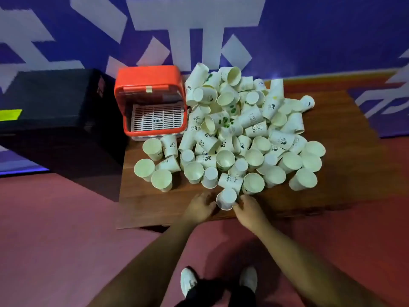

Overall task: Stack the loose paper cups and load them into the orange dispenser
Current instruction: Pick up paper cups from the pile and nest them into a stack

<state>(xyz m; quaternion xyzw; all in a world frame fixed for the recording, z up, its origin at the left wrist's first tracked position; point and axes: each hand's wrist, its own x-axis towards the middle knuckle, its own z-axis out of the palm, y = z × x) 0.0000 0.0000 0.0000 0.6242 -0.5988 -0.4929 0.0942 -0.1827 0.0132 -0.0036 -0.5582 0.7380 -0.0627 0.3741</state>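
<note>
- Paper cup (226,198) stands upside down on the tabletop (332,187), between both outstretched arms.
- Left hand (200,206): palm down, fingers loose, beside it, holding nothing.
- Right hand (247,207): fingertips touch it; grip unclear.

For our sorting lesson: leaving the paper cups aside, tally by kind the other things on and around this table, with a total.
Orange dispenser: 1
Black box: 1
Wooden table: 1
Hands: 2, left hand and right hand
White shoes: 2
Total: 7

Dark brown wooden table (345,151): square orange plastic dispenser (150,85) at far left, big heap of loose white paper cups (241,134) filling the middle and right.
</note>
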